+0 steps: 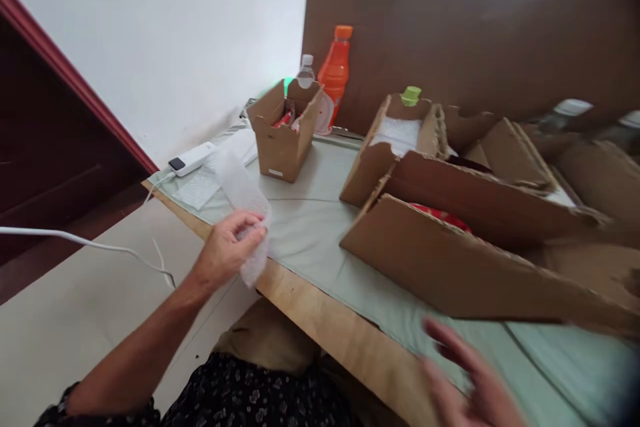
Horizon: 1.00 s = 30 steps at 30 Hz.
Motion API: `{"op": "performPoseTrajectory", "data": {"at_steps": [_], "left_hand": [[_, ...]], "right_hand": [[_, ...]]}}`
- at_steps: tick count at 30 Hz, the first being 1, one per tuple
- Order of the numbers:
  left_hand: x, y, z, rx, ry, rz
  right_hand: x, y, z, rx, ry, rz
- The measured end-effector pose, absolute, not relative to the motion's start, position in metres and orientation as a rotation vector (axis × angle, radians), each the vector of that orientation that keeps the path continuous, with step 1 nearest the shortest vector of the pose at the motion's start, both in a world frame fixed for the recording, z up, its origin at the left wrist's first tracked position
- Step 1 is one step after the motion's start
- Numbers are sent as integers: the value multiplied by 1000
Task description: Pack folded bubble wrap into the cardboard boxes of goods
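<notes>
My left hand point(233, 245) is closed on a piece of bubble wrap point(245, 188), pinching it between thumb and fingers at the table's front edge. One part of the wrap rises above my fingers and another hangs below them. My right hand point(470, 380) is at the lower right, slightly blurred, with its fingers apart and nothing in them. It is nearest to a long cardboard box point(450, 267), without touching it. More flat bubble wrap point(200, 188) lies on the table's left end, beside a white device point(193, 158) with a dark screen and a cable.
A small open carton point(280, 150) holding red items stands at the back. Behind it are an orange bottle point(336, 74) and a clear bottle point(307, 72). Several open boxes fill the right side; one holds white bubble wrap point(397, 134). A white cable point(90, 242) hangs at left.
</notes>
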<state>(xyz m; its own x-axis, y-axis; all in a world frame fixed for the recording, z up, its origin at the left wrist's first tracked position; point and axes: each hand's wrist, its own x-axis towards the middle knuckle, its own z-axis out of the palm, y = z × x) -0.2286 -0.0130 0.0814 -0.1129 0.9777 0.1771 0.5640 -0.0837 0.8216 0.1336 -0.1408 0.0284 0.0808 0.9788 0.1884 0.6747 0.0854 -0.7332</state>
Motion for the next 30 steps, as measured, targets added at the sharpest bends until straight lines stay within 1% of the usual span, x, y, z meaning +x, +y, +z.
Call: {"op": "performPoseTrajectory", "data": {"at_steps": [3, 6, 8, 11, 13, 14, 18, 19, 21, 25, 28, 30], "left_hand": [[-162, -46, 69, 1602, 1359, 983], [-119, -76, 63, 1505, 962, 834], [-108, -88, 59, 1602, 889, 830], [-108, -93, 47, 1916, 989, 922], [-114, -91, 36, 2112, 1038, 922], [-117, -90, 31, 2186, 1047, 904], [-119, -83, 26, 2357, 1041, 876], [-116, -81, 28, 2387, 1035, 884], [-107, -75, 33, 2449, 1005, 888], [-82, -60, 35, 2606, 884, 745], [-75, -49, 28, 2695, 847, 556], [-79, -43, 22, 2691, 831, 485]], "right_hand": [[74, -146, 34, -1496, -1689, 778], [54, -136, 34, -1506, -1400, 911], [69, -134, 34, -1571, -1183, 898], [115, -142, 34, -1635, -1009, 835], [148, -153, 33, -1739, -985, 735], [163, -159, 33, -1815, -981, 625], [192, -186, 38, -1996, -943, -8], [190, -189, 40, -1986, -984, -101], [174, -189, 42, -1908, -1204, -148], [121, -153, 37, -1713, -1737, 34], [106, -127, 27, -1782, -2009, 111], [120, -129, 19, -1841, -2055, 99]]}}
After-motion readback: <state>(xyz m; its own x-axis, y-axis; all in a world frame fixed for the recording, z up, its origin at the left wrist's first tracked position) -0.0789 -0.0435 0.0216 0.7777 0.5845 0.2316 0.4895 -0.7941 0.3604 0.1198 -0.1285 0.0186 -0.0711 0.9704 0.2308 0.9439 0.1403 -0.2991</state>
